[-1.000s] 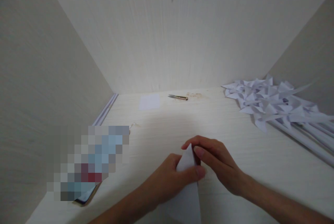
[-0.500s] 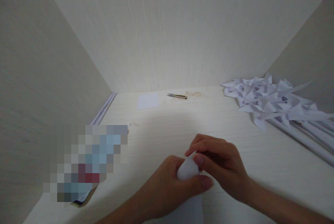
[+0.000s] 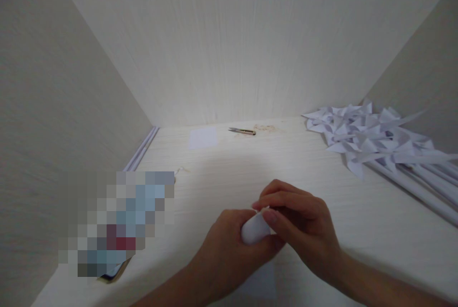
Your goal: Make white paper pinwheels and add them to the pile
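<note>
A curled piece of white paper (image 3: pixel 255 229) is between my two hands, low in the middle of the view. My left hand (image 3: pixel 234 245) is closed around it from the left, with the thumb along the near side. Fingertips of my right hand (image 3: pixel 300 218) pinch the paper's upper edge, where thumb and forefinger meet. The far side of the paper is hidden behind the fingers. Under my hands, a flat white sheet (image 3: pixel 260 282) lies on the table, partly covered by the left hand.
White paper pinwheels (image 3: pixel 375 135) on paper sticks (image 3: pixel 411 192) are heaped at the right. Thread snips (image 3: pixel 242 131) and a white paper square (image 3: pixel 202 138) lie at the back. Rolled white sticks (image 3: pixel 143 149) and a blurred-out, phone-like object (image 3: pixel 125 226) are at the left.
The pointed paper corner that stood up between the hands is folded down under my right fingertips. My left thumb has drawn in closer to the right hand.
</note>
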Motion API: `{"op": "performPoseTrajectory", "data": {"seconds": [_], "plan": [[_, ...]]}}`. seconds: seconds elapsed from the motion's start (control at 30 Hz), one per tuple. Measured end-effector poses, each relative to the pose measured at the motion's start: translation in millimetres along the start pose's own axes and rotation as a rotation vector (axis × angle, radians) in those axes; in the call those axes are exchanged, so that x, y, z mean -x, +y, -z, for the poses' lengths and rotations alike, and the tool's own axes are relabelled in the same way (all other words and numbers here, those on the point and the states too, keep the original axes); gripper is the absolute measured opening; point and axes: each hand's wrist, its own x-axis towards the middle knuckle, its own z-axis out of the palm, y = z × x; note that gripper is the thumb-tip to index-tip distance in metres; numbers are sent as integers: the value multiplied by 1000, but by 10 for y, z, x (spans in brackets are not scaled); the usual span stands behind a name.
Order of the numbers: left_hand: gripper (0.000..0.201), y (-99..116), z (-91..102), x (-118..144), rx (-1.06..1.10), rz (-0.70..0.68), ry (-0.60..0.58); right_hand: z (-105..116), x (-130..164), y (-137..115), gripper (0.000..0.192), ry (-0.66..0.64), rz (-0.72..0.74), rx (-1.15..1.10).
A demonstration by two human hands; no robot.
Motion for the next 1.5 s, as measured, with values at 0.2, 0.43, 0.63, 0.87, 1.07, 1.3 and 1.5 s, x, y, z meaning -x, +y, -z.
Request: {"op": "performPoseTrajectory", "data": {"seconds": [0.2, 0.43, 0.63, 0.87, 1.07, 1.3, 1.5], "plan": [[35, 23, -2, -4, -42, -40, 13, -26, -3, -32, 13, 47, 25, 22], [30, 56, 3, 18, -30, -68, 14, -21, -18, -57, 18, 45, 62, 35], [25, 69, -2, 26, -28, -77, 16, -17, -21, -68, 17, 35, 72, 42], [24, 60, 3, 22, -79, -97, 15, -8, -14, -74, 15, 25, 65, 46], [26, 26, -12, 19, -92, -27, -13, -14, -1, -40, 14, 56, -4, 7], [27, 8, 11, -12, -103, 25, -9, -36, -5, 52, 15, -23, -224, -74], [17, 26, 32, -32, -58, 22, -36, -45, -13, 71, 16, -135, -283, 47]]}}
